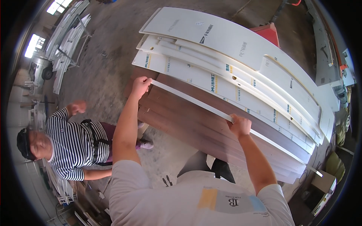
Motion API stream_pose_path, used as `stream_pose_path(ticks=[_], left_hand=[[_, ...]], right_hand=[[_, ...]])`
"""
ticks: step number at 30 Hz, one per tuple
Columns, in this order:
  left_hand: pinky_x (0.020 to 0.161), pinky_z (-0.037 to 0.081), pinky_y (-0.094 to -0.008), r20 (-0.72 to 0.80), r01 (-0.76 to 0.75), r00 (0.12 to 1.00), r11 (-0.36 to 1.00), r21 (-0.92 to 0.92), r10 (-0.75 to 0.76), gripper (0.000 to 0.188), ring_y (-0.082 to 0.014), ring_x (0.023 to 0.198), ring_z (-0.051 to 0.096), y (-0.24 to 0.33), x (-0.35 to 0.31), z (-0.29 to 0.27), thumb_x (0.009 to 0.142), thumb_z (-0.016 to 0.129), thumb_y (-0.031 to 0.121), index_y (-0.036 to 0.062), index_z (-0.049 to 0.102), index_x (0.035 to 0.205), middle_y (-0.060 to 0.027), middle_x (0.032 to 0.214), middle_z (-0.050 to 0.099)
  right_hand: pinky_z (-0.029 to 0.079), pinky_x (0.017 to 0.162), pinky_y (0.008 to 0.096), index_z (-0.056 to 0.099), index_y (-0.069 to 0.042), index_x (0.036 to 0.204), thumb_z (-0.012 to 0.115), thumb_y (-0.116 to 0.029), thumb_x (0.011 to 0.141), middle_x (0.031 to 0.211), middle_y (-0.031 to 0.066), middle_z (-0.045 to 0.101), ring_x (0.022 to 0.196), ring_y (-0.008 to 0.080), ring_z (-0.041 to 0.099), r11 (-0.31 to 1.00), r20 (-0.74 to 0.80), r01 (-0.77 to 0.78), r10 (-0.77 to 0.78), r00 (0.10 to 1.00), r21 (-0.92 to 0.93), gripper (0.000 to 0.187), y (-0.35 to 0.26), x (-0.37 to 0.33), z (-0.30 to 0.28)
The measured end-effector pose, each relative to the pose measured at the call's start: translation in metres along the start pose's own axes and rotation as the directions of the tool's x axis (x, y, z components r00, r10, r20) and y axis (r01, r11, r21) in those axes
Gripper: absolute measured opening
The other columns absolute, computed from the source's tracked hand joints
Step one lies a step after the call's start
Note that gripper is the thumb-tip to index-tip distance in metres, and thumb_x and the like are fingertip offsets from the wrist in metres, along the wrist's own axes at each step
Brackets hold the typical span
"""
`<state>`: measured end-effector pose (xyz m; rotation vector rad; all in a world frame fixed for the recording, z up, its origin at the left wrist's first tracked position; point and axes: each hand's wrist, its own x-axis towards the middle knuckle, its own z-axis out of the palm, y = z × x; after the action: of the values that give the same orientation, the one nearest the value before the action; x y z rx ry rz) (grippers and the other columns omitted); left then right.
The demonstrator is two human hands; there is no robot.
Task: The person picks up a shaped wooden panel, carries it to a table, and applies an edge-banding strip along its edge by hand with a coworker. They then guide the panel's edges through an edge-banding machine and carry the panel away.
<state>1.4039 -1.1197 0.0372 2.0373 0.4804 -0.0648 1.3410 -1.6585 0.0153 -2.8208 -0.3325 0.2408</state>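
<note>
A long, narrow white strip (191, 100) runs slantwise across a brown wood-grain panel (181, 120), from upper left to lower right. My left hand (141, 87) is closed around its left end. Further along it, my right hand (240, 125) grips the strip with the fingers curled under and the thumb on top. The strip's far right end sticks out past the panel's edge. Beyond the brown panel lie several white boards (177, 73) with printed film, stacked in overlapping layers.
A person in a striped shirt (75, 141) stands at my left, one hand (77, 107) raised. Behind the boards is a red metal piece (267, 34). A rack of long white pieces (69, 45) and a vehicle (39, 66) stand far left. A cardboard box (324, 184) sits at right.
</note>
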Motion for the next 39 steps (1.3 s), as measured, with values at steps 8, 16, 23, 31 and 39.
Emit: stream_pose_path(ticks=[8,16,23,31,39], left_hand=[[0.050,0.041,-0.0264,0.105,-0.604,0.783,0.790,-0.105,0.613,0.034,-0.0063,0.053,0.054,0.179,-0.083,0.038,0.100,0.067,0.009,0.0026,0.053,0.070,-0.0015,0.058,0.059],[0.050,0.044,-0.0229,0.070,-0.726,0.403,0.365,-0.583,0.913,0.020,-0.0053,0.059,0.061,0.389,-0.213,0.083,0.103,0.063,0.007,0.0010,0.060,0.084,-0.0050,0.072,0.068],[0.103,0.049,-0.0366,0.371,-0.616,0.552,0.665,-0.422,0.747,0.053,-0.0186,0.106,0.064,0.274,-0.139,0.232,0.107,0.064,0.049,0.0021,0.054,0.130,-0.0061,0.111,0.065],[0.081,0.059,-0.0437,0.697,-0.832,0.555,0.284,0.477,0.455,0.039,-0.0284,0.099,0.073,0.137,-0.128,0.324,0.083,0.085,0.037,0.0147,0.067,0.110,-0.0063,0.107,0.074],[0.065,0.057,-0.0440,0.609,-0.827,0.535,0.217,0.518,0.586,0.034,-0.0247,0.082,0.073,0.133,-0.116,0.329,0.081,0.085,0.039,0.0164,0.061,0.090,0.0005,0.087,0.070]], right_hand=[[0.057,0.069,0.0479,0.076,-0.022,0.104,0.076,-0.048,0.092,0.082,0.0073,0.078,0.077,0.0337,0.074,0.998,0.011,0.021,-0.020,1.000,-0.062,0.028,0.015,0.012,0.005],[0.057,0.077,0.0483,0.073,-0.012,0.103,0.062,-0.062,0.099,0.088,0.0086,0.078,0.085,0.0333,0.075,1.000,0.070,0.015,-0.017,0.997,0.027,0.052,0.012,0.015,-0.015],[0.055,0.079,0.0459,0.076,-0.016,0.103,0.059,-0.041,0.104,0.088,0.0146,0.074,0.088,0.0413,0.070,0.823,-0.226,0.141,-0.015,0.974,0.550,0.030,0.031,0.015,0.003],[0.051,0.081,0.0400,0.060,-0.005,0.091,0.046,-0.038,0.116,0.079,0.0064,0.065,0.077,0.0213,0.060,-0.300,0.067,0.151,0.608,0.791,0.942,0.044,0.018,0.003,-0.004],[0.041,0.064,0.0366,0.043,-0.015,0.080,0.042,-0.044,0.117,0.065,-0.0031,0.029,0.061,0.0168,0.033,-0.667,0.458,0.567,0.744,0.486,0.483,0.047,0.149,-0.056,0.000]])
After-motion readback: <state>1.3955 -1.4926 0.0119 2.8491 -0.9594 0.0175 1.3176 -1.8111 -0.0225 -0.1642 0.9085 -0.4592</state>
